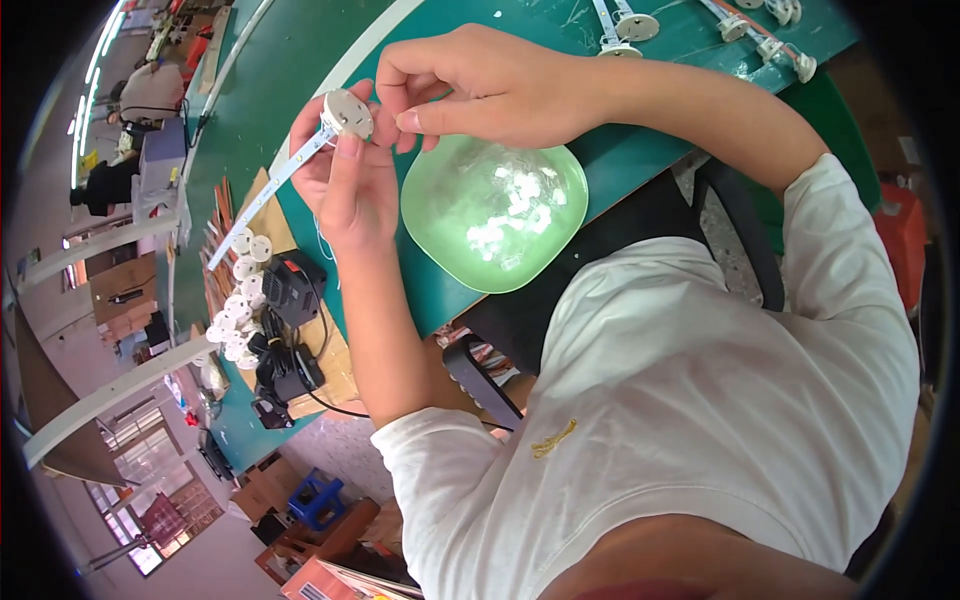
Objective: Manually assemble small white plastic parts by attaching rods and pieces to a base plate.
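My left hand (350, 195) grips a narrow white LED strip (270, 198) by the round white disc (347, 114) at its upper end, with the thumb on the disc's edge. The strip slants down to the left. Just right of the disc, my right hand (490, 88) has its thumb and fingers pinched together. Whatever lies between those fingertips is too small to make out. Below both hands sits a light green dish (430, 235) with small white pieces (520, 200) scattered in it.
Several white round discs (240, 300) lie by a black power adapter (292, 287) with cables, on cardboard at the left. More disc-ended strips (620, 30) rest at the table's far side. The green table (450, 290) ends near my lap; a chair armrest (740, 230) stands beside me.
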The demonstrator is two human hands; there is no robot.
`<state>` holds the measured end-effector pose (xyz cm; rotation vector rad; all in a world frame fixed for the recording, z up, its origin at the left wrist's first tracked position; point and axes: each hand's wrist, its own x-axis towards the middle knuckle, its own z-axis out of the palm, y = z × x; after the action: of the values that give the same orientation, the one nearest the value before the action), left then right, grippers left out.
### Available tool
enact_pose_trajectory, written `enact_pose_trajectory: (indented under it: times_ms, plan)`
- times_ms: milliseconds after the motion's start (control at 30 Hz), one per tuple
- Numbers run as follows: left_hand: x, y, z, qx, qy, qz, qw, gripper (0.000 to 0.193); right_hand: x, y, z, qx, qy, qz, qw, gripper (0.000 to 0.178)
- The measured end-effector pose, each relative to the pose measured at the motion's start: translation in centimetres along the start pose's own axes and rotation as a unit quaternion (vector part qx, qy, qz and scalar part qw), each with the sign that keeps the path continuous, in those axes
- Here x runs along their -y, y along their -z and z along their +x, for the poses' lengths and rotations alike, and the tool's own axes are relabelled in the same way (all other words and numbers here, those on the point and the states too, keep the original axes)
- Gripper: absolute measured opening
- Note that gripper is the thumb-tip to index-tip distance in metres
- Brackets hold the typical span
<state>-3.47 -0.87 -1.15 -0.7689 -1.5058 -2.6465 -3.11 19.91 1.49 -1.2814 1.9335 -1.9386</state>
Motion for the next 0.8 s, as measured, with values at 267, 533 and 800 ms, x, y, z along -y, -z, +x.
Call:
enact_pose_trajectory:
  times_ms: [267,533,800]
  plan:
    - [0.0,-0.5,-0.1,0.046,0.000,-0.022,0.999,0.040,-0.8,0.1,-0.4,-0.104,0.142,-0.252,0.951,0.009]
    - [0.4,-2.5,-0.7,0.007,0.013,-0.055,0.998,0.041,-3.0,-1.2,-0.8,-0.072,0.219,-0.407,0.884,0.011]
    - [-0.2,-2.8,-0.9,-0.002,0.002,-0.099,0.995,0.042,-3.0,-2.2,-0.7,-0.070,0.276,-0.311,0.907,0.009]
